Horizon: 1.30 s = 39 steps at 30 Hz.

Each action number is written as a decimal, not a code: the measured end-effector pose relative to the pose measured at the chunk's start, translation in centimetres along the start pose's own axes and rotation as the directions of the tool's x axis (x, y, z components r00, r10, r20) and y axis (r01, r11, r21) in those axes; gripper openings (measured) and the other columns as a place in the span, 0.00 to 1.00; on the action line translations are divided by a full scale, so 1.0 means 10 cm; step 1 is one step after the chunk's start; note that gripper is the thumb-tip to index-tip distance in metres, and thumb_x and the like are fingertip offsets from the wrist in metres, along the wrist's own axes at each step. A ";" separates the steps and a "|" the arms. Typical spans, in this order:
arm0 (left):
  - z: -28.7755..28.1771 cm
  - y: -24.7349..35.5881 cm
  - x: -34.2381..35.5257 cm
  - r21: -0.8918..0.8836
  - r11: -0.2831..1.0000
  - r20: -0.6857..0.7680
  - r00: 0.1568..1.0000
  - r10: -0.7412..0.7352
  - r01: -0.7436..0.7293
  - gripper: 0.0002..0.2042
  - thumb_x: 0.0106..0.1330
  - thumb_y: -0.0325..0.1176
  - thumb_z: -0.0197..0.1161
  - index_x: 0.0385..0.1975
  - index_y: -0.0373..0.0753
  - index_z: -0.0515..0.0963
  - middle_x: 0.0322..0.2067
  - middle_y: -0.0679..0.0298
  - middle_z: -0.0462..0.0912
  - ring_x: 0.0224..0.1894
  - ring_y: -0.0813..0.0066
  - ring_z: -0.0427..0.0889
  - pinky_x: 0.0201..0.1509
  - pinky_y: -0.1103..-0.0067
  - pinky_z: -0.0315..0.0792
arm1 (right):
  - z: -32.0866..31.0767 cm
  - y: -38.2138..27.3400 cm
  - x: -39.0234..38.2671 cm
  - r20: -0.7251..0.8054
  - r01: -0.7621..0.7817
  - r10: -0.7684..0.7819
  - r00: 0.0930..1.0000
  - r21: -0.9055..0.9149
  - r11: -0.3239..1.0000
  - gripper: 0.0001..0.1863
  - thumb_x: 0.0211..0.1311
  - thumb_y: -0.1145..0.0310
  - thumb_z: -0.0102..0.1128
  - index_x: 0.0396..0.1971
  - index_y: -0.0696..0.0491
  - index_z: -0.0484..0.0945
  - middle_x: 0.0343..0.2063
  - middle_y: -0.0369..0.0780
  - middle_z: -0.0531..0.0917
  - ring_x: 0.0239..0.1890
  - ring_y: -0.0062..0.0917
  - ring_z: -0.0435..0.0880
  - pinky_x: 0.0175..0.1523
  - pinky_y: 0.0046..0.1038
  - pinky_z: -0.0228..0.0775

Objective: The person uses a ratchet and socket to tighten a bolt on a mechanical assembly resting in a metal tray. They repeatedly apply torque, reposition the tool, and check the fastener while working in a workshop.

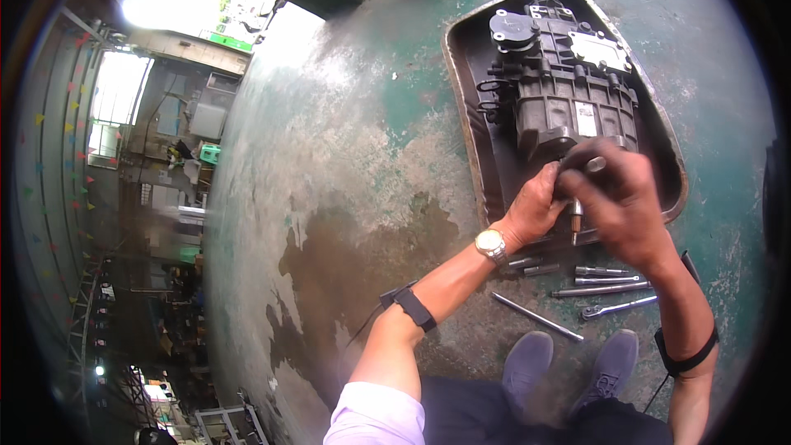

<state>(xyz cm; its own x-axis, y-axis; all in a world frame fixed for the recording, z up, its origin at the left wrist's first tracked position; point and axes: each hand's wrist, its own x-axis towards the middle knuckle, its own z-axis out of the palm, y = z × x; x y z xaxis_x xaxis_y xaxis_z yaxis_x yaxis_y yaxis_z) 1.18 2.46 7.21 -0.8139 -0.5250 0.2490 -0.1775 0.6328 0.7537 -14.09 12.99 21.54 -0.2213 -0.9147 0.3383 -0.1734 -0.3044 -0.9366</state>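
Observation:
A grey metal gearbox [568,91] lies in a black tray [484,169] with a worn, pale rim. At its near end, a splined shaft [576,216] points toward my feet. My left hand [535,202] is closed beside the shaft, fingers pressed at the housing's near end; what they grip is hidden. Curled and partly blurred, my right hand [618,189] is just right of it, closed around a metal tool whose round end [595,164] shows at the fingers. The rest of this tool is covered.
On the floor between tray and shoes [527,367] lie several sockets and extension bars [606,288], a ratchet [618,307] and a loose metal rod [537,316]. A dark wet patch [329,280] spreads left of my left arm. Shelving and equipment [177,206] stand far left.

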 end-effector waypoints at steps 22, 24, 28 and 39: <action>-0.05 0.08 -0.01 0.027 0.999 -0.045 0.998 -0.042 0.043 0.28 0.52 0.20 0.64 0.54 0.27 0.62 0.43 0.40 0.74 0.47 0.39 0.75 0.50 0.63 0.72 | -0.41 0.51 -0.29 -0.348 -0.184 0.359 0.866 0.445 0.876 0.05 0.67 0.68 0.58 0.39 0.52 0.77 0.26 0.33 0.81 0.23 0.12 0.76 0.30 0.20 0.72; -0.04 0.07 0.01 -0.015 1.000 -0.050 0.999 -0.021 0.020 0.28 0.52 0.19 0.63 0.55 0.28 0.62 0.43 0.41 0.75 0.46 0.39 0.76 0.49 0.62 0.73 | -0.13 0.16 -0.13 -0.010 -0.118 0.118 0.993 0.015 0.993 0.05 0.64 0.72 0.60 0.37 0.55 0.76 0.27 0.36 0.82 0.25 0.18 0.79 0.30 0.25 0.73; -0.02 0.04 0.04 -0.204 0.979 0.074 0.997 0.020 -0.005 0.28 0.54 0.21 0.64 0.55 0.27 0.63 0.46 0.42 0.75 0.48 0.41 0.76 0.52 0.63 0.73 | 0.01 0.06 0.06 0.105 0.166 -0.143 0.984 -0.257 0.952 0.06 0.62 0.74 0.61 0.35 0.58 0.75 0.25 0.39 0.80 0.26 0.20 0.80 0.31 0.27 0.71; -0.07 0.08 0.00 0.060 0.997 -0.050 0.998 -0.039 0.042 0.30 0.51 0.21 0.66 0.55 0.26 0.62 0.46 0.41 0.74 0.48 0.40 0.75 0.53 0.65 0.72 | -1.01 1.98 -0.84 -0.186 -0.290 0.865 0.465 0.892 0.348 0.09 0.67 0.65 0.59 0.42 0.52 0.78 0.34 0.32 0.84 0.22 0.10 0.76 0.26 0.16 0.72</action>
<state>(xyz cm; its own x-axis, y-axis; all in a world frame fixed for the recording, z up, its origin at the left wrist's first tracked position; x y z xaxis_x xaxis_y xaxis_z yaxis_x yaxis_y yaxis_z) 1.38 2.55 8.27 -0.7775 -0.5770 0.2502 -0.2438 0.6432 0.7259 -25.40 17.35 1.09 -0.4315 -0.6396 -0.6362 0.8596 -0.0777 -0.5050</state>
